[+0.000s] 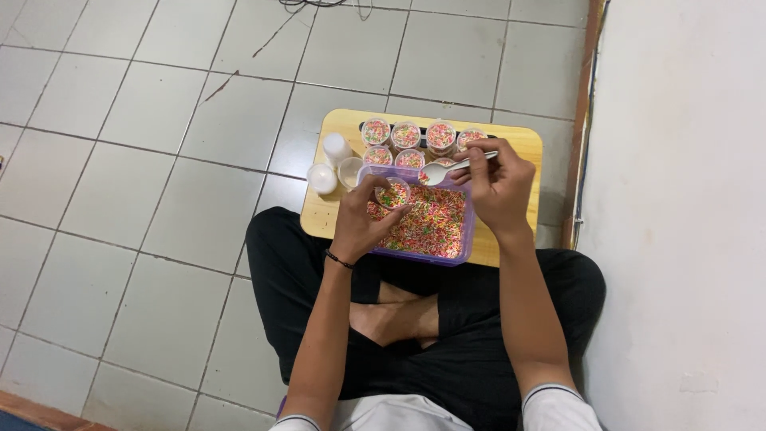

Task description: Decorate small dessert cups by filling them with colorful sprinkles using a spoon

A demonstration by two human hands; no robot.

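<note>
Sitting cross-legged on a tiled floor (144, 183), a person in black trousers is seen from above w/ a low wooden table (523, 148) set in front of the knees. A purple plastic tub (467, 231) is placed on the table's near half & is filled w/ multicoloured sprinkles (431, 227). The left hand (363, 223) is curled around a small clear cup (392, 192), which is held just above the tub's left part; the cup is already filled w/ sprinkles near to its brim. A dark band is worn at the left wrist. The right hand (496, 187) is closed on the handle of a white spoon (447, 170), pinched between thumb & fingertips; the spoon's bowl is pointed left, toward the cup, over the tub's far edge. Whether anything is carried in the spoon's bowl can't be told.

Behind the tub, abt seven filled cups (407, 136) of the same kind are lined up in two rows along the table's far side. At the table's left edge, a few white empty cups (336, 148) are grouped, some upside down, one partly off the table's corner. A white wall (678, 199) is seen at the right, close beside the table
</note>
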